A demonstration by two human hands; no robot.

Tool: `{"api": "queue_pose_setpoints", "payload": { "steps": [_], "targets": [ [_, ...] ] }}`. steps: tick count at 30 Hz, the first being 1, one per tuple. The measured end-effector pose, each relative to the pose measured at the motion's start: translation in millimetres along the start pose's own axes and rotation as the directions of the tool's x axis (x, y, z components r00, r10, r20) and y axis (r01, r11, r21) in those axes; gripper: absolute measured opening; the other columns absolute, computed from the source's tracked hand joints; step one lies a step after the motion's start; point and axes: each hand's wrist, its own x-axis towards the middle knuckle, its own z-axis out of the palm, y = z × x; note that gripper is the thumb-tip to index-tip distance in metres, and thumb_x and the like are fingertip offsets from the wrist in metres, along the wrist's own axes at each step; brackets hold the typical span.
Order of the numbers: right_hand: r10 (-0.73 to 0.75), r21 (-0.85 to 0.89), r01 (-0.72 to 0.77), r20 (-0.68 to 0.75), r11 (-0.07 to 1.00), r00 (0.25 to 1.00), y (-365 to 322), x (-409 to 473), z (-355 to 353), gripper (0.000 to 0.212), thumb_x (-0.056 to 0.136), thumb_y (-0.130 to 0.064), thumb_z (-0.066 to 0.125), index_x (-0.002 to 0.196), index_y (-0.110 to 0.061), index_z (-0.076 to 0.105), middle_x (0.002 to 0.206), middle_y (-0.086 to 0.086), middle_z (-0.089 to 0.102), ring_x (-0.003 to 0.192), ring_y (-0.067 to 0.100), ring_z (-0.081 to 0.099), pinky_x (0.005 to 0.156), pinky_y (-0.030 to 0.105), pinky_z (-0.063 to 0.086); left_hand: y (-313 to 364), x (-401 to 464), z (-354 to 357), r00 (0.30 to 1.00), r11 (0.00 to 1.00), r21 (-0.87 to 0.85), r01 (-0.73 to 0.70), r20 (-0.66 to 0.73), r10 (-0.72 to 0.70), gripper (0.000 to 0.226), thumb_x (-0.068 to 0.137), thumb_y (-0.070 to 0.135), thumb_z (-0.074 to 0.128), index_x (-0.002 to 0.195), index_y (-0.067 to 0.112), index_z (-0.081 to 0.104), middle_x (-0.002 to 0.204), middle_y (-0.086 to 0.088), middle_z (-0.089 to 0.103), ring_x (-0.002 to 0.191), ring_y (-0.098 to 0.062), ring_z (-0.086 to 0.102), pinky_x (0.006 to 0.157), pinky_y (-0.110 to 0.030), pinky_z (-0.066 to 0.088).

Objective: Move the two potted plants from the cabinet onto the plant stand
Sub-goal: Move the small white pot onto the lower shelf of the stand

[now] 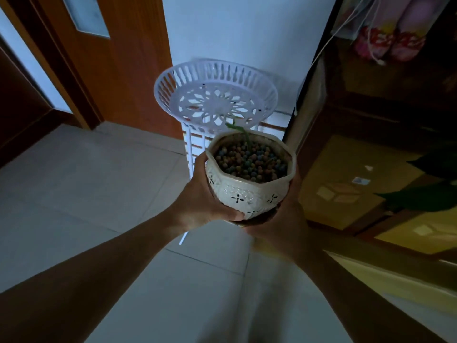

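A white patterned ceramic pot, filled with coloured clay pebbles and a thin green sprout, is held in the air between both hands. My left hand grips its left side, with the thumb under the base. My right hand cups its right side and bottom. Just beyond the pot stands the white plastic plant stand, whose round lattice top tray holds nothing. The pot hangs in front of and below that tray. At the right edge, dark green leaves of a second plant show above the cabinet.
A dark wooden cabinet with a yellowish top runs along the right side. An orange-brown door and its frame stand at the left, next to a white wall. Pale floor tiles spread below. Hanging fabric fills the top right corner.
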Motion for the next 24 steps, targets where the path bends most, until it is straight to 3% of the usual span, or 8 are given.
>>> {"api": "queue_pose_setpoints", "payload": {
  "steps": [3,8,10,15,19,24],
  "targets": [
    [0.046,-0.029,-0.046,-0.009,0.999,0.999,35,-7,12,0.142,0.041,-0.021,0.091,0.147,-0.027,-0.004,0.146,-0.013,0.031,0.132,0.003,0.037,0.095,0.009,0.041,-29,6,4,1.000,1.000,0.014,0.028,-0.008,-0.027,0.123,0.032,0.025,0.084,0.134,0.028,0.016,0.130,0.019,0.040,0.124,0.003,0.042,0.095,-0.019,0.045],
    [0.066,-0.001,-0.066,0.042,0.998,0.997,93,-12,24,0.145,0.041,-0.009,0.092,0.147,-0.025,-0.006,0.147,-0.009,0.031,0.133,0.003,0.035,0.095,0.009,0.041,-80,18,16,0.999,0.999,-0.006,0.046,-0.010,-0.046,0.117,0.035,0.023,0.084,0.133,0.028,0.019,0.135,0.008,0.039,0.126,0.000,0.042,0.096,-0.021,0.045],
    [0.049,0.020,-0.050,0.058,0.999,0.997,114,-7,24,0.145,0.039,-0.006,0.092,0.147,-0.026,-0.003,0.145,-0.014,0.031,0.133,0.001,0.035,0.094,0.008,0.041,-99,27,20,0.999,0.999,-0.003,0.051,-0.019,-0.051,0.113,0.035,0.024,0.083,0.129,0.032,0.021,0.134,0.010,0.040,0.125,0.001,0.042,0.096,-0.020,0.045],
    [0.008,0.006,-0.008,0.065,1.000,0.998,171,5,34,0.142,0.036,-0.011,0.088,0.144,-0.038,0.000,0.136,-0.037,0.026,0.127,-0.016,0.030,0.090,0.000,0.037,-154,55,24,0.998,0.999,0.015,0.041,-0.053,-0.041,0.121,0.035,0.023,0.084,0.135,0.020,0.017,0.139,-0.001,0.037,0.130,-0.008,0.039,0.106,-0.035,0.041],
    [-0.009,-0.009,0.009,0.076,1.000,0.997,223,21,52,0.144,0.035,-0.019,0.089,0.146,-0.025,-0.002,0.139,-0.035,0.024,0.131,-0.011,0.027,0.095,0.002,0.035,-200,77,21,0.994,0.997,0.060,0.051,-0.105,-0.045,0.119,0.033,0.026,0.084,0.132,0.023,0.018,0.138,-0.001,0.037,0.131,-0.012,0.038,0.106,-0.044,0.040],
    [-0.007,0.018,0.005,0.115,1.000,0.993,278,41,76,0.143,0.036,-0.017,0.090,0.144,-0.036,-0.002,0.135,-0.038,0.031,0.124,-0.017,0.034,0.084,0.001,0.041,-255,103,9,0.989,0.991,0.122,0.052,-0.147,-0.034,0.125,0.031,0.029,0.084,0.135,0.017,0.016,0.138,0.000,0.037,0.130,-0.013,0.038,0.104,-0.046,0.042]
  ]
}}
